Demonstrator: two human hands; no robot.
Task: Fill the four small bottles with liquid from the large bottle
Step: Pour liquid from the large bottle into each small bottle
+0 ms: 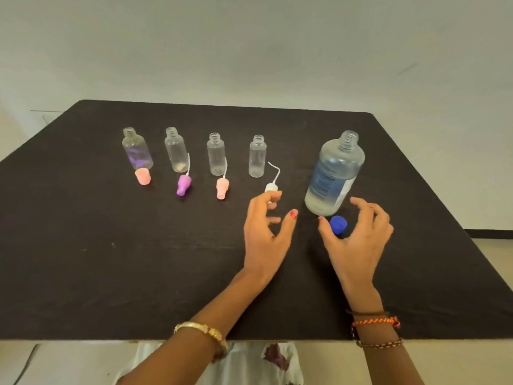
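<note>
- Right hand (pixel 358 240) hovers just this side of the big bottle (pixel 334 173), fingers spread and loosely curved, holding nothing; the blue cap (pixel 338 225) lies on the table (pixel 138 273) under the arch of thumb and fingers.
- Left hand (pixel 268 232) floats beside it, fingers relaxed and apart, also empty; its fingertips overlap the white pump (pixel 270 188) in this view, and I cannot tell whether they touch it.
- Step in hand, as I judge it: take up the big bottle for the first pour. It stands upright, uncapped, near the right side of the table, with clear liquid low in it.
- To do it well, grip the body around the label with the right hand, low enough to control the tilt, and leave the blue cap where it lies.
- Use the left hand to steady whichever small bottle receives the pour; those necks are narrow, so bring the two mouths close and tip slowly for a thin stream.
- Nearest small bottle (pixel 257 157) stands just left of the big one and makes a sensible start, working leftward after.
- Beyond the hands, the pink pump (pixel 221 188), purple pump (pixel 183 185) and pink cap (pixel 143 176) lie in front of their bottles; keep sleeves and wrists clear of their thin tubes.
- Farther back, the third bottle (pixel 216 154), second bottle (pixel 176 150) and far-left bottle (pixel 137 148) stand upright, open and apparently empty, well apart in a row.
- Risk: these light bottles may tip if knocked by the big bottle's mouth.
</note>
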